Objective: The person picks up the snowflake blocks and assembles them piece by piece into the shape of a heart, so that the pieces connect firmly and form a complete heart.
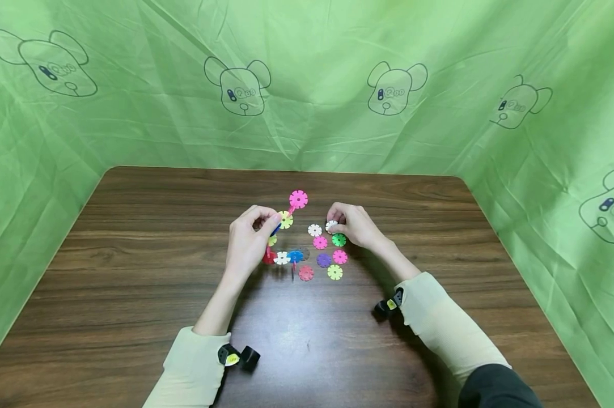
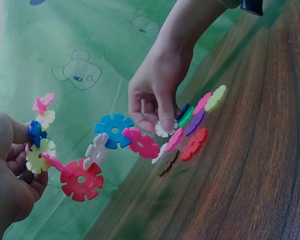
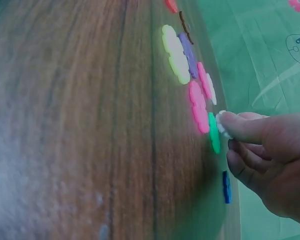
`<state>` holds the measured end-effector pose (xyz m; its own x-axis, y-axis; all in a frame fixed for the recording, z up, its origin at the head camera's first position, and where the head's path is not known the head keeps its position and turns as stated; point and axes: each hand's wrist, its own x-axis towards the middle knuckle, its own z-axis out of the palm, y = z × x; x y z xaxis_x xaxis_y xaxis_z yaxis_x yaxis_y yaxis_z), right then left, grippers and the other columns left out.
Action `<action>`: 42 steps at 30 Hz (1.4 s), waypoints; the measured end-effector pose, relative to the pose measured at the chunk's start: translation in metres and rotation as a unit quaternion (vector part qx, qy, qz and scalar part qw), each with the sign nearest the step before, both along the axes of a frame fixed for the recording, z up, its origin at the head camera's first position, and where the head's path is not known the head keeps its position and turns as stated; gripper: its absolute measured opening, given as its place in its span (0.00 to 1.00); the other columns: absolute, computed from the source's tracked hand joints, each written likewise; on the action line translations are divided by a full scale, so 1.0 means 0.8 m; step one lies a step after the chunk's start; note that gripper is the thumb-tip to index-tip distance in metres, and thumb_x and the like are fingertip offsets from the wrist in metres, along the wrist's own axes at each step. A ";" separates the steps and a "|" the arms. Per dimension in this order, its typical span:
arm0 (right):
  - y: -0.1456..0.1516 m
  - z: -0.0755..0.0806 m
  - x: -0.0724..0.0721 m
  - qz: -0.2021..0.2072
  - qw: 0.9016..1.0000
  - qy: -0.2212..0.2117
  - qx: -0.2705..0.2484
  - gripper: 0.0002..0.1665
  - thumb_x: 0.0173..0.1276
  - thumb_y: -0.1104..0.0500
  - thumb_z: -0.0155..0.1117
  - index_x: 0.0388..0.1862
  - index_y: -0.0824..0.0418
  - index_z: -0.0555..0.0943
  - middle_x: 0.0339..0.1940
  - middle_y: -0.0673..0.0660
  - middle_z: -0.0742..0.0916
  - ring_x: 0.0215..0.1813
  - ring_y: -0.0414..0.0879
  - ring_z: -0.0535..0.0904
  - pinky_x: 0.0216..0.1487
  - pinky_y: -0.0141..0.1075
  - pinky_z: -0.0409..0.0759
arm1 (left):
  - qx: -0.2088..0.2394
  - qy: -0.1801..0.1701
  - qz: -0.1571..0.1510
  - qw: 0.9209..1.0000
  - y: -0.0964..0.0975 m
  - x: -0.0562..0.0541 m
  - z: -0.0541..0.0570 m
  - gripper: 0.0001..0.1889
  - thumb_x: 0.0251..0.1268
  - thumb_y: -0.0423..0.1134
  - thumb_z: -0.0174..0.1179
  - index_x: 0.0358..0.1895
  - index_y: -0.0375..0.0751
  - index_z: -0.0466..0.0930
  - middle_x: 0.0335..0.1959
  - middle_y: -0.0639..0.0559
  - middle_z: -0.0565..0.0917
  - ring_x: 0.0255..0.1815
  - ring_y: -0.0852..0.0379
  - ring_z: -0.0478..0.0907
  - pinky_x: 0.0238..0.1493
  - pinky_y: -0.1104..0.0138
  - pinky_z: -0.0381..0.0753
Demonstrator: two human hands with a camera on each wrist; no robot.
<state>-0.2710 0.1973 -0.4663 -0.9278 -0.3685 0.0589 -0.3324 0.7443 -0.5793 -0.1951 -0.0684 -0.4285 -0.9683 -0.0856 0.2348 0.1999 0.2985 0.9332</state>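
My left hand (image 1: 248,241) holds up a chain of notched plastic discs, pinching it at a dark blue disc (image 2: 38,132). Above that grip the chain runs through a yellow disc (image 1: 286,220) to a pink disc (image 1: 299,199) at its upper end. Below, it passes another yellow disc (image 2: 34,159), a pink one, a red disc (image 2: 72,187), a white disc (image 2: 96,151) and a blue disc (image 2: 106,131), ending in a pink disc (image 2: 149,148). Over to the right, my right hand (image 1: 358,226) pinches a loose white disc (image 1: 331,225) between thumb and fingers.
Loose discs lie on the wooden table (image 1: 159,283) between and below the hands: white (image 1: 314,230), green (image 1: 339,240), purple (image 1: 324,260), yellow (image 1: 335,272), red (image 1: 306,273), brown (image 2: 169,164) and pink (image 1: 340,256). A dark blue disc (image 3: 227,187) lies near the right fingers. Green cloth (image 1: 307,130) surrounds the table.
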 end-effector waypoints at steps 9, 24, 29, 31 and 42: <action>0.006 0.022 0.004 -0.031 0.989 0.007 -0.147 0.09 0.70 0.62 0.71 0.47 0.62 0.88 0.32 0.61 0.90 0.27 0.47 0.86 0.35 0.49 0.88 | -0.002 -0.001 -0.003 1.000 0.001 0.000 0.000 0.07 0.70 0.39 0.66 0.37 0.39 0.87 0.34 0.47 0.84 0.34 0.56 0.74 0.36 0.74 0.71; -0.003 0.084 0.025 0.023 0.964 -0.038 -0.263 0.24 0.68 0.69 0.70 0.63 0.66 0.83 0.46 0.67 0.87 0.39 0.40 0.91 0.43 0.35 0.89 | -0.002 0.004 -0.008 1.000 0.001 0.000 -0.002 0.06 0.70 0.38 0.66 0.37 0.39 0.87 0.35 0.46 0.85 0.34 0.56 0.75 0.37 0.74 0.71; -0.007 0.099 0.031 0.013 0.962 -0.026 -0.270 0.23 0.65 0.65 0.75 0.59 0.64 0.85 0.36 0.62 0.90 0.34 0.43 0.91 0.39 0.39 0.90 | -0.004 0.015 -0.013 1.000 0.002 -0.001 -0.004 0.05 0.70 0.37 0.66 0.36 0.38 0.87 0.34 0.46 0.85 0.35 0.53 0.76 0.38 0.73 0.73; -0.008 0.105 0.034 0.004 0.963 -0.020 -0.270 0.23 0.62 0.64 0.77 0.57 0.63 0.86 0.31 0.58 0.91 0.32 0.44 0.90 0.37 0.41 0.89 | -0.007 0.022 -0.016 1.000 0.003 -0.002 -0.005 0.05 0.70 0.36 0.66 0.36 0.38 0.87 0.33 0.46 0.84 0.35 0.53 0.76 0.38 0.72 0.73; -0.020 0.118 0.036 -0.037 0.958 0.002 -0.284 0.22 0.56 0.61 0.83 0.50 0.62 0.89 0.25 0.48 0.90 0.28 0.43 0.87 0.32 0.33 0.86 | -0.034 0.067 -0.012 0.997 0.008 -0.001 -0.005 0.05 0.69 0.37 0.68 0.34 0.41 0.86 0.31 0.50 0.82 0.33 0.60 0.74 0.37 0.74 0.72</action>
<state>-0.2422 0.1812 -0.3716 -0.9494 -0.2092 0.2342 -0.2941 0.3304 -0.8969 -0.1960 -0.0623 -0.4321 -0.9296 -0.0417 0.3661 0.3291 0.3531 0.8758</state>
